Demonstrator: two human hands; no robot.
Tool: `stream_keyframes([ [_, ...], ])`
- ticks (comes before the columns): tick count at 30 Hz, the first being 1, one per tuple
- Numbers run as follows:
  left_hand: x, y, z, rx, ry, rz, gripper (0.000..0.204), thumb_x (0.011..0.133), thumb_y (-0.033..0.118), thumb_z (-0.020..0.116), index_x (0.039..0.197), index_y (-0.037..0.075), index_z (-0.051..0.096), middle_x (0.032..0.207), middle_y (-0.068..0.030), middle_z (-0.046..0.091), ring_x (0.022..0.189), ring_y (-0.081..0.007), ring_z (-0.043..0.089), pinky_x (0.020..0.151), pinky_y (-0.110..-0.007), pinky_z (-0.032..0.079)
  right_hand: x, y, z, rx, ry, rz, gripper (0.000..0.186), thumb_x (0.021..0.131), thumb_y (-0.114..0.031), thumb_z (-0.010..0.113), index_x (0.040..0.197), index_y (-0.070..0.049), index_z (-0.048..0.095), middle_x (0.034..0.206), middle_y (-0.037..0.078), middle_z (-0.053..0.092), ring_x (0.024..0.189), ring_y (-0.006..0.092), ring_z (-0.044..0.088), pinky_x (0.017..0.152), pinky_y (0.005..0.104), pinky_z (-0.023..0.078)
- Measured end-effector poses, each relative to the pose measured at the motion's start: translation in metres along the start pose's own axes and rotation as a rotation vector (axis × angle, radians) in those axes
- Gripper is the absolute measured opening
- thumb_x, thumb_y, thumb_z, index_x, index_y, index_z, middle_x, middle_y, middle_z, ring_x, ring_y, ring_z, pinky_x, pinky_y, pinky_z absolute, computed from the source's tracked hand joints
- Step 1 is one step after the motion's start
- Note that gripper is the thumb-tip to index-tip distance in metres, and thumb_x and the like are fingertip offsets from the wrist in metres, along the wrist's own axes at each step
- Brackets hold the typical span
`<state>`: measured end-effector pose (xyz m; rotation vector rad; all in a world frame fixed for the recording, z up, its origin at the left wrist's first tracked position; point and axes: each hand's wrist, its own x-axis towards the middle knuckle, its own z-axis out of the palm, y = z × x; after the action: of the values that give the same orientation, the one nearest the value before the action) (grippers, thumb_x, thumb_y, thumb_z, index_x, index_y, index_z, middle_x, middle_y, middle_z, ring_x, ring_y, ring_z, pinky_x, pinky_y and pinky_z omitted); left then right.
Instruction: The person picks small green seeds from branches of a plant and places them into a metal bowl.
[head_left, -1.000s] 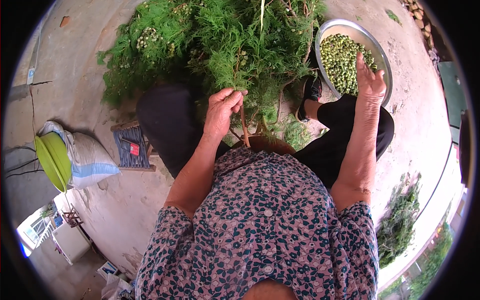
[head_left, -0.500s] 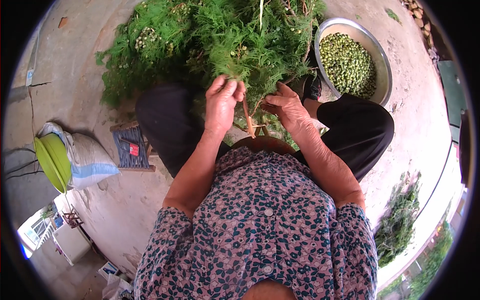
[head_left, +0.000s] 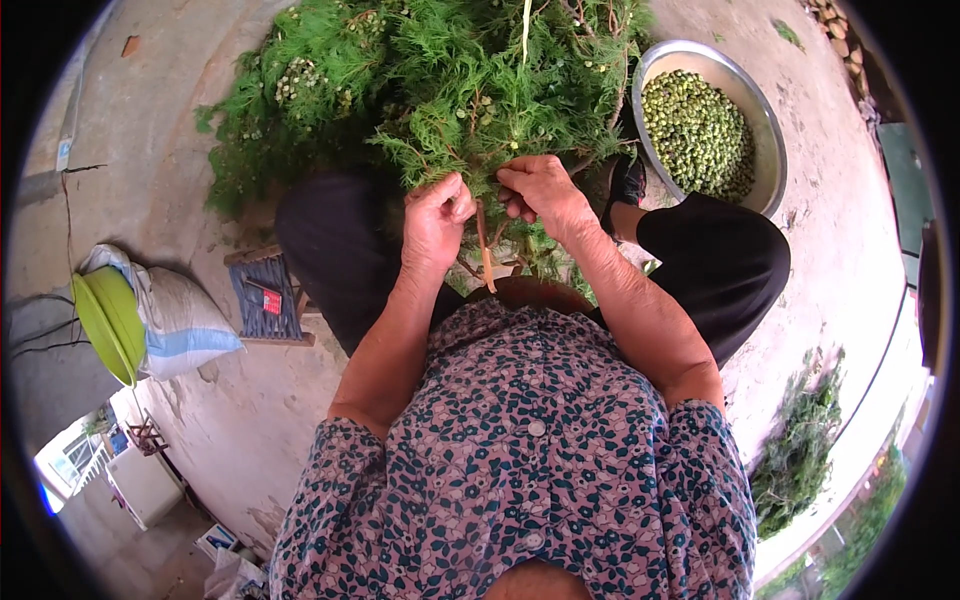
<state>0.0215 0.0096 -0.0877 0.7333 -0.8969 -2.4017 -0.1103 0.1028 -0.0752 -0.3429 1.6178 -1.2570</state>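
Note:
My left hand point(head_left: 437, 222) is closed in a pinch on a leafy green conifer branch point(head_left: 470, 130), whose brown stem with a pale, torn end points down toward my lap. Close beside it, my right hand point(head_left: 547, 198) has thumb and fingers pressed together at the edge of the same foliage. Whatever lies between those fingertips is too small to make out. Small pale green cones dot the branches, with a cluster of cones point(head_left: 298, 80) showing on the left of the heap. On the right, a metal basin point(head_left: 774, 140) holds many green cones.
A low stool with dark woven strips point(head_left: 265, 300) stands left of my knee, a small red packet on it. Beyond are a stuffed sack point(head_left: 190, 310) and a lime-green basin point(head_left: 105, 315). More cut branches point(head_left: 800, 440) lie at the right on the concrete floor.
My right hand has moved up and left, closer to the left hand. My left hand has dropped slightly, and the held branch has shifted, its foliage now spreading wider above the hands.

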Motion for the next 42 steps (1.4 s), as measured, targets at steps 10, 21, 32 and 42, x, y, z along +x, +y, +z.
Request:
stream_keyframes([
  [10, 0.000, 0.005, -0.003, -0.091, 0.028, -0.039, 0.024, 0.084, 0.015, 0.050, 0.062, 0.008, 0.045, 0.051, -0.0006, 0.040, 0.044, -0.0099, 0.033, 0.049, -0.024, 0.028, 0.020, 0.021, 0.003, -0.578, 0.144, -0.582, 0.020, 0.081, 0.001, 0.051, 0.100, 0.000, 0.056, 0.087, 0.016, 0.060, 0.071, 0.0259, 0.064, 0.060, 0.0295, 0.049],
  [21, 0.002, 0.006, -0.008, -0.227, 0.050, -0.038, 0.030, 0.091, 0.024, 0.039, 0.063, 0.012, 0.040, 0.046, -0.0017, 0.038, 0.039, -0.0123, 0.029, 0.049, -0.027, 0.028, 0.009, 0.037, 0.020, -0.108, 0.116, -0.146, 0.032, 0.075, -0.015, 0.064, 0.096, 0.009, 0.060, 0.083, 0.015, 0.063, 0.071, 0.0191, 0.059, 0.068, 0.0290, 0.047],
  [32, -0.003, 0.003, -0.009, -0.207, 0.064, -0.080, 0.028, 0.086, 0.022, 0.046, 0.061, 0.011, 0.040, 0.047, -0.0008, 0.037, 0.040, -0.0106, 0.029, 0.050, -0.025, 0.027, 0.000, 0.036, 0.036, -0.118, 0.292, -0.229, 0.014, 0.069, -0.011, 0.063, 0.075, 0.002, 0.064, 0.064, 0.015, 0.060, 0.054, 0.0212, 0.057, 0.057, 0.0301, 0.046],
  [42, -0.004, 0.003, -0.012, -0.272, 0.114, -0.093, 0.030, 0.087, 0.023, 0.045, 0.060, 0.012, 0.039, 0.043, -0.0023, 0.037, 0.037, -0.0132, 0.028, 0.048, -0.027, 0.028, 0.014, 0.037, 0.003, 0.701, 0.360, -0.029, 0.011, 0.084, -0.003, 0.047, 0.092, 0.005, 0.049, 0.072, 0.012, 0.059, 0.054, 0.0203, 0.059, 0.049, 0.0321, 0.054],
])
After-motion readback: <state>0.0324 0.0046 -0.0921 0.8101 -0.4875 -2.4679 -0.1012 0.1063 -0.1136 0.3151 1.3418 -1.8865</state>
